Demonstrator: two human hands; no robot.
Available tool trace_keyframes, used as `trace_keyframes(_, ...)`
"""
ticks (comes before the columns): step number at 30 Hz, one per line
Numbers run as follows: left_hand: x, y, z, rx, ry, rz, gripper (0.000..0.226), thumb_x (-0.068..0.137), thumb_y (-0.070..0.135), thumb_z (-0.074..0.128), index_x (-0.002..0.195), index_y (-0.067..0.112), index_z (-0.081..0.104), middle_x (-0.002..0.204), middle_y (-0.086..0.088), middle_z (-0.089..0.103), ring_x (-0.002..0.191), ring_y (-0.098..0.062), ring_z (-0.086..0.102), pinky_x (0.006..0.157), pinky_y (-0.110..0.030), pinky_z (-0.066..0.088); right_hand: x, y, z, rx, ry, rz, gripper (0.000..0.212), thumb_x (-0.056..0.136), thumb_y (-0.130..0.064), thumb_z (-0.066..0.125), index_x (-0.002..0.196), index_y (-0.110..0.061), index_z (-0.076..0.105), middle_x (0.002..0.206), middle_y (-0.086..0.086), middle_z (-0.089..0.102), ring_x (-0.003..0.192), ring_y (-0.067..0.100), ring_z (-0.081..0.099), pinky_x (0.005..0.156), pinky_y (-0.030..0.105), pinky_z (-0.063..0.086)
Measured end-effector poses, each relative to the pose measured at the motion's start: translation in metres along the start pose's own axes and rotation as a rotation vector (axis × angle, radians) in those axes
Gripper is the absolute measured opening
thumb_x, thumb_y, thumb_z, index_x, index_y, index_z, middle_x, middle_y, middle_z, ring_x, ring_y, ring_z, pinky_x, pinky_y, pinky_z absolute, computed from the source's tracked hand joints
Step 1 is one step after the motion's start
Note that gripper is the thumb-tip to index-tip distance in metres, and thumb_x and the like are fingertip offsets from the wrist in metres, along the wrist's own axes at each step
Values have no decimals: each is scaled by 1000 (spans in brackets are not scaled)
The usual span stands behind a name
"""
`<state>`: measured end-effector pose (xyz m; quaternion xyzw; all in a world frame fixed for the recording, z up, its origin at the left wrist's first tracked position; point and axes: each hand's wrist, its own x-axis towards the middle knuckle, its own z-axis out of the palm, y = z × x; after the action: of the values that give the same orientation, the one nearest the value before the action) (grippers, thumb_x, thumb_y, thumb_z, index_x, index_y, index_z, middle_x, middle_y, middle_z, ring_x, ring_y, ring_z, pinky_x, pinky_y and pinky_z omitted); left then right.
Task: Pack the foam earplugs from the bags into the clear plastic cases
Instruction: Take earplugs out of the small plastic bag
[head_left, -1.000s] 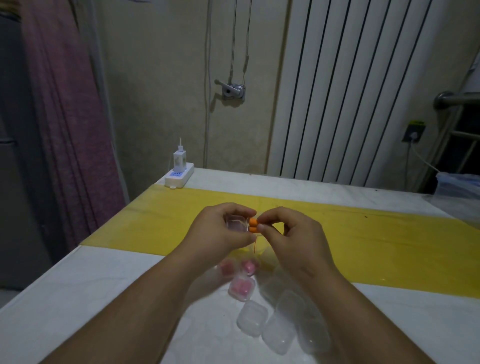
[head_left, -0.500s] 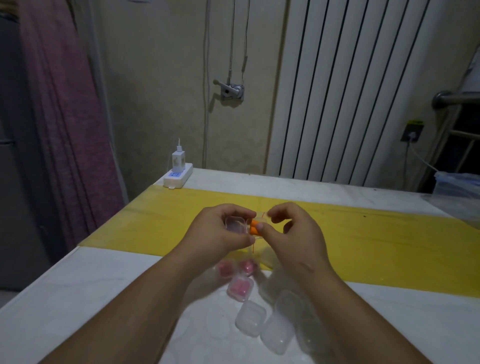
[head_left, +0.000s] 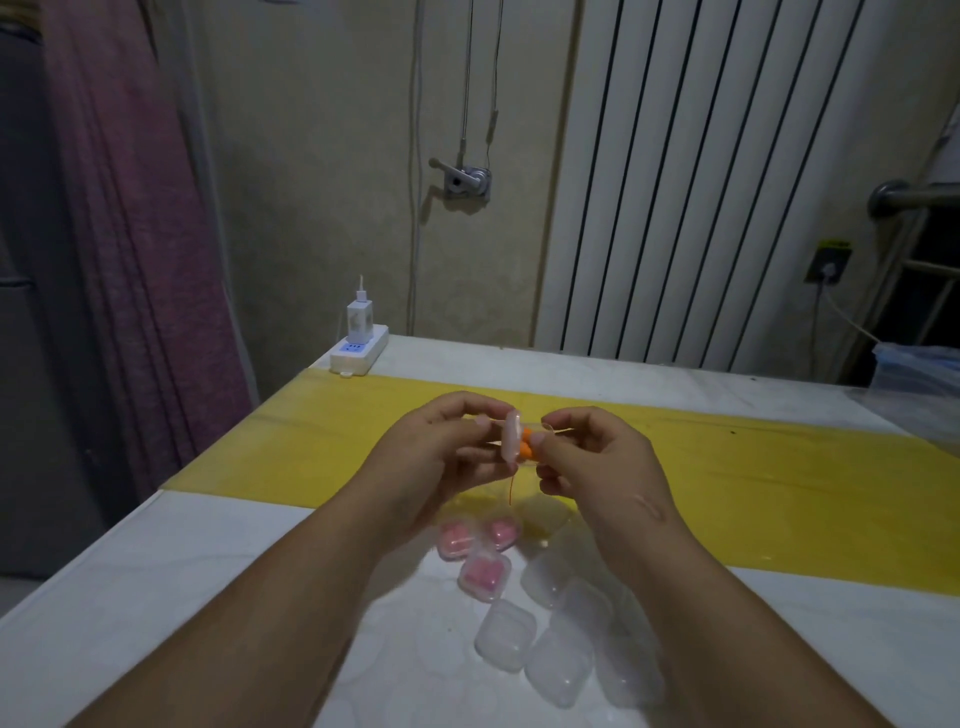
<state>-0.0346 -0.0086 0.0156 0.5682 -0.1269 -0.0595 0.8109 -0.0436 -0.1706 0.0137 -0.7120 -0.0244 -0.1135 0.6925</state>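
**Two orange earplugs (head_left: 525, 448) at the mouth of a hand-held clear case (head_left: 511, 434)**

Both plugs sat pressed against the open side of the case, which was held above the table in the middle of the view. A thin orange cord (head_left: 511, 488) dangled from them toward six o'clock. The left hand (head_left: 441, 452) gripped the case from its nine o'clock side, thumb and curled fingers pinching it edge-on to the camera. The right hand (head_left: 592, 457), at three o'clock, pinched the plugs between thumb and forefinger, its other fingers curled in. Whether the plugs had passed the rim could not be told.

The step in hand looked like loading this one case. The next move would likely call for seating both plugs fully, tucking the loose cord inside so the lid would not trap it, then snapping the case closed.

At six o'clock from the hands, three pink-filled cases (head_left: 485, 571) lay on the white table (head_left: 156, 597), suggesting some packing was done. A cluster of empty cases (head_left: 506, 634) lay at five o'clock, nearer the person.

A yellow strip (head_left: 753, 493) crossed the table under the hands. A power strip (head_left: 358, 351) with a charger (head_left: 359, 317) sat at eleven o'clock, at the far corner. Beyond stood a white ribbed radiator (head_left: 701, 182) at one o'clock and a purple curtain (head_left: 130, 208) at ten. Some clear plastic (head_left: 919, 374), cut off by the frame, showed at two o'clock.
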Motion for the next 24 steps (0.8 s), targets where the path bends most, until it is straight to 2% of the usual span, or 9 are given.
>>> trace_keyframes(3, 1, -4, 1, 138, 24, 63, 17, 86, -4, 62, 101, 3, 67, 98, -17, 71, 89, -25, 70, 75, -30, 58, -2, -1, 5, 58, -22, 37, 7, 89, -16, 68, 94, -11, 70, 75, 8, 69, 63, 15, 62, 60, 26, 53)
trace_keyframes(5, 2, -4, 0, 179, 70, 85, 21, 80, 0, 70, 101, 6, 68, 94, -13, 71, 87, -23, 70, 76, -31, 58, -3, -3, 6, 143, -35, 74, 19, 98, -20, 54, 96, -10, 70, 79, 12, 68, 67, 18, 61, 63, 30, 54)
trace_keyframes(7, 3, -4, -2, 221, 95, 96, 28, 78, 0, 72, 105, 8, 68, 94, -12, 71, 86, -22, 69, 77, -32, 59, -4, -4, 5, 118, -63, 66, 20, 97, -23, 55, 95, -11, 71, 81, 10, 71, 69, 18, 63, 65, 31, 55)
trace_keyframes(11, 2, -3, 0, 271, 120, 92, 23, 84, 0, 68, 105, 9, 68, 101, -18, 70, 84, -21, 68, 73, -29, 59, -5, -3, 1, -203, -63, -51, 3, 81, -16, 76, 82, -16, 73, 72, -1, 75, 65, 7, 68, 59, 17, 50)
trace_keyframes(14, 5, -2, -3, 385, 278, 112, 17, 87, 4, 65, 98, 15, 71, 98, -13, 71, 75, -16, 63, 61, -23, 53, 0, -5, -7, -396, -87, -109, 6, 79, -16, 77, 81, -18, 72, 70, -7, 74, 69, 2, 68, 69, 22, 51)
trace_keyframes(15, 6, -2, -6, 444, 343, 124, 17, 87, 4, 65, 96, 17, 72, 93, -8, 71, 74, -15, 62, 60, -24, 53, 0, -5, -9, -498, -115, -115, 6, 79, -20, 78, 82, -20, 72, 73, -9, 74, 71, 0, 66, 69, 22, 49)
trace_keyframes(17, 9, -1, -11, 524, 448, 140, 20, 88, 3, 62, 91, 20, 72, 88, 2, 69, 74, -13, 62, 69, -34, 56, 0, -5, -12, -709, -149, -108, 7, 78, -29, 77, 83, -26, 74, 83, -13, 72, 76, 0, 60, 72, 25, 46)
trace_keyframes(19, 10, -1, -13, 560, 505, 125, 26, 89, -1, 56, 89, 21, 71, 87, 8, 66, 77, -7, 61, 75, -40, 59, -1, -8, -13, -818, -190, -60, 8, 77, -30, 77, 85, -29, 73, 87, -14, 69, 83, 4, 62, 78, 28, 49)
trace_keyframes(24, 13, 0, -18, 584, 587, 62, 38, 86, -9, 46, 89, 20, 70, 89, 7, 64, 85, -13, 62, 68, -45, 61, -3, -4, -9, -972, -214, 6, 17, 67, -30, 80, 69, -29, 63, 74, -10, 67, 72, 8, 63, 68, 28, 53)
